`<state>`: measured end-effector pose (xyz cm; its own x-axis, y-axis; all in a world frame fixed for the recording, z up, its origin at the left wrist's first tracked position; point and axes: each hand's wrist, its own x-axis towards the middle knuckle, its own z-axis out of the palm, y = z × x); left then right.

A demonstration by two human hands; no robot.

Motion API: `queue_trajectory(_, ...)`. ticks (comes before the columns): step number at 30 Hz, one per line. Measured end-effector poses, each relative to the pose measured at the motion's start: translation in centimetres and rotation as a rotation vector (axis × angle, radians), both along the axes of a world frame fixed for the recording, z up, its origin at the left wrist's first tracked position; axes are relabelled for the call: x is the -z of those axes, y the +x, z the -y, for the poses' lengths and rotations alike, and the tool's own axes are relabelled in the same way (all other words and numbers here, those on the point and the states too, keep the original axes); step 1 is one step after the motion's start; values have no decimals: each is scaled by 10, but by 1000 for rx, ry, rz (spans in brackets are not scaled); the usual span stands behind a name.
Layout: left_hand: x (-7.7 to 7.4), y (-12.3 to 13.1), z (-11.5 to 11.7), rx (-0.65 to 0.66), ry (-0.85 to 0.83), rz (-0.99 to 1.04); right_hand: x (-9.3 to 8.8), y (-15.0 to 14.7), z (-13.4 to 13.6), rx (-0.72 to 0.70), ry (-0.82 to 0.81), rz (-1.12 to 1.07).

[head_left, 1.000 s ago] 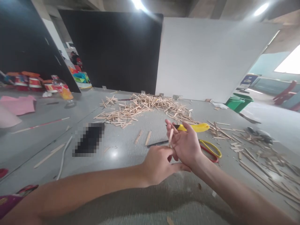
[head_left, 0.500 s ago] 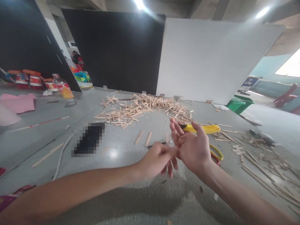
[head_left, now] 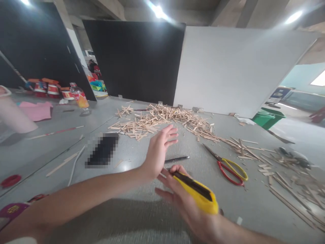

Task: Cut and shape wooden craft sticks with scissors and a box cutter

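My right hand (head_left: 186,200) is closed around a yellow utility knife (head_left: 199,193), its dark slider side turned up and its front end toward my left wrist. Whether a blade is out I cannot tell. My left hand (head_left: 158,149) is open, raised on edge with the fingers stretched away from me, its heel close to the right fingertips. A black pen (head_left: 177,159) lies on the table just beyond both hands. To their right rest scissors (head_left: 228,166) with one yellow and one red handle. Behind the left hand spreads a heap of thin wooden sticks (head_left: 162,117).
More wooden strips (head_left: 286,200) are scattered at the right. On the left lie a dark, pixelated flat object (head_left: 103,150), a white cord (head_left: 76,166) and a roll of red tape (head_left: 10,181). A drink bottle (head_left: 80,98) stands farther back. Black and white panels (head_left: 238,71) border the table's far side.
My right hand has turned over and come down to the left with the utility knife. My left hand has lifted and its fingers have straightened. The scissors now show fully.
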<state>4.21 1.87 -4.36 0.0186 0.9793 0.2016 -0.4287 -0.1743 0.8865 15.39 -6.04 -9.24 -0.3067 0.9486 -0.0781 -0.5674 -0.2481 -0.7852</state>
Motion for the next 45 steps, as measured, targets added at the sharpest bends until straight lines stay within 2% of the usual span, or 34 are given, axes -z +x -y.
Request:
queue_trajectory(2, 5, 4, 13, 7, 60, -67, -4, -1, 5, -156, -30, -102)
queue_trajectory(4, 7, 5, 25, 21, 175, -240, -13, 3, 2, -203, -52, -165)
queue_trajectory(7, 4, 2, 31, -87, 417, -439, -30, 13, -11, -88, -28, -233)
queue_trajectory(9, 2, -1, 30, -120, 514, -484, -35, 15, -15, -23, 2, -257)
queue_trajectory(11, 3, -3, 26, -118, 578, -501, -30, 12, -12, -10, -5, -246)
queue_trajectory(13, 5, -3, 23, -126, 632, -507, -17, 4, -1, -72, -74, -228)
queue_trajectory(15, 8, -2, 21, -147, 667, -506, -4, -5, 10, -268, -222, -203)
queue_trajectory(17, 9, -1, 21, -161, 688, -503, 0, -11, 16, -400, -240, -271)
queue_trajectory(19, 7, -1, 21, -180, 723, -502, -7, -10, 13, -403, -191, -323)
queue_trajectory(22, 2, -4, 20, -201, 785, -523, -25, -2, -1, -300, -140, -389)
queue_trajectory(24, 0, -6, 20, -201, 798, -551, -30, 2, -7, -263, -115, -427)
queue_trajectory(27, 2, -7, 21, -195, 791, -574, -22, -1, -6, -266, -90, -387)
queue_trajectory(30, 6, -5, 24, -108, 756, -602, -12, -9, 1, -345, -110, -313)
queue_trajectory(32, 4, -5, 26, -64, 736, -606, -14, -8, -1, -351, -96, -317)
queue_trajectory(35, -8, -7, 30, -135, 670, -561, -35, 8, -17, -151, -1, -329)
queue_trajectory(37, -20, -10, 35, -158, 559, -531, -54, 27, -32, 22, 85, -235)
queue_trajectory(39, -32, -14, 42, -72, 462, -548, -71, 46, -42, 217, 234, -112)
queue_trajectory(41, -40, -18, 52, 50, 381, -577, -86, 62, -46, 338, 394, 38)
queue_trajectory(44, -45, -20, 68, 207, 276, -539, -98, 79, -37, 497, 558, 295)
queue_trajectory(45, -45, -20, 72, 213, 251, -510, -101, 83, -31, 536, 615, 426)
